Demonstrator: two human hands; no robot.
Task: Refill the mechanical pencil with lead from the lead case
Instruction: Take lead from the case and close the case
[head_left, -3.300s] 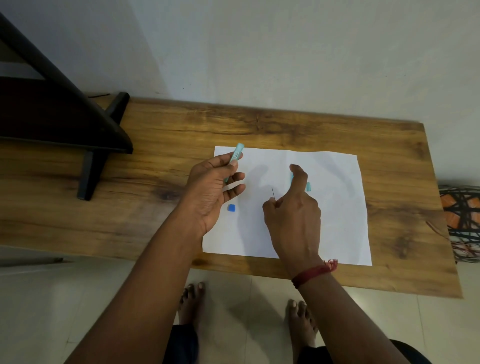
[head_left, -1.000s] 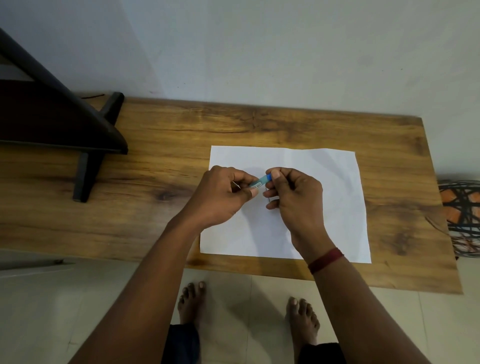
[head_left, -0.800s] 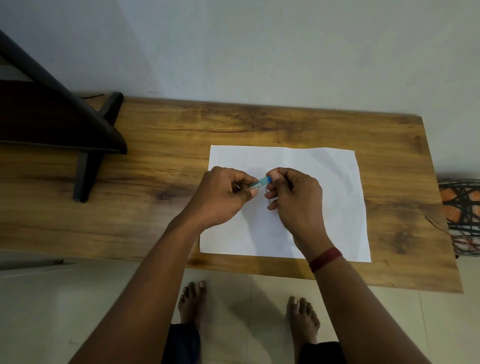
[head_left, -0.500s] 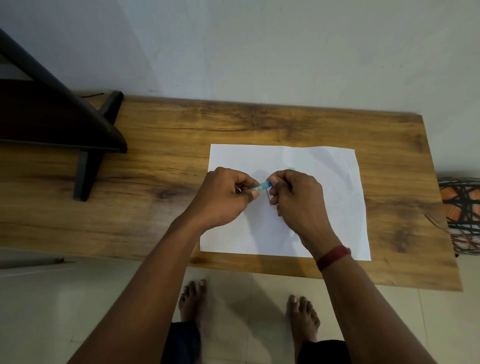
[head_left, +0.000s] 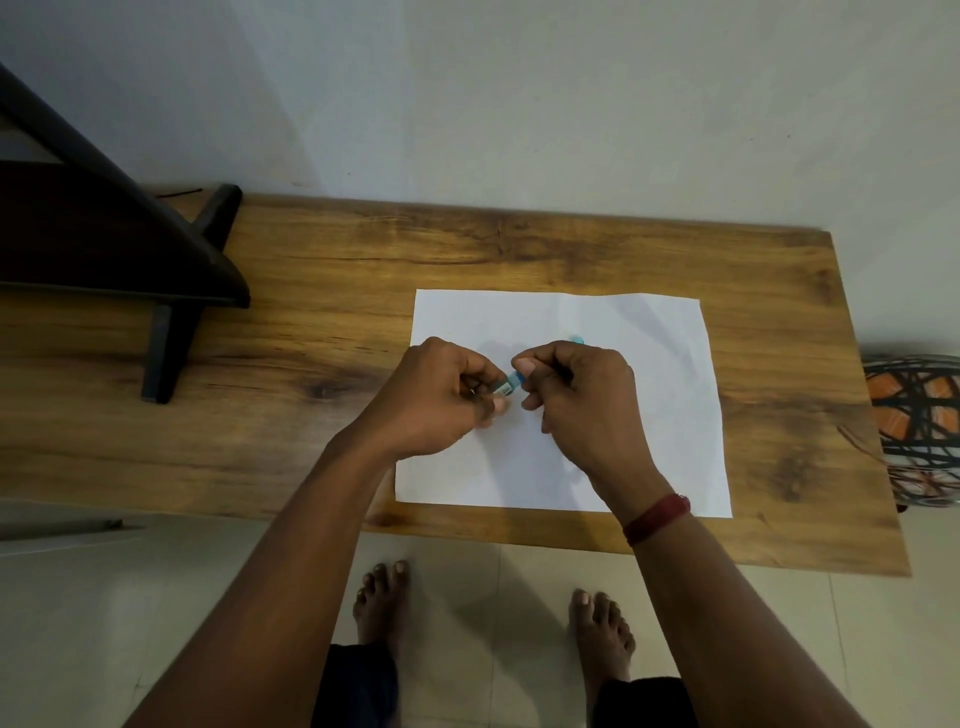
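My left hand (head_left: 441, 397) is closed around a light blue mechanical pencil (head_left: 503, 387), of which only a short stretch shows between my two hands. My right hand (head_left: 576, 400) pinches the pencil's darker blue end cap (head_left: 516, 376) with thumb and forefinger. Both hands hover over a white sheet of paper (head_left: 670, 374). A small light blue piece, the lead case (head_left: 577, 339), peeks out on the paper just behind my right hand; most of it is hidden. No loose lead is visible.
The paper lies on a wooden table (head_left: 322, 332) against a pale wall. A dark wooden stand (head_left: 130, 270) occupies the table's left end. A wire basket (head_left: 914, 426) stands on the floor to the right. My bare feet are below the table's near edge.
Earlier my right hand held a lead and the blue cap lay on the paper. Since then both hands have met at the pencil's end, and the cap is at the pencil.
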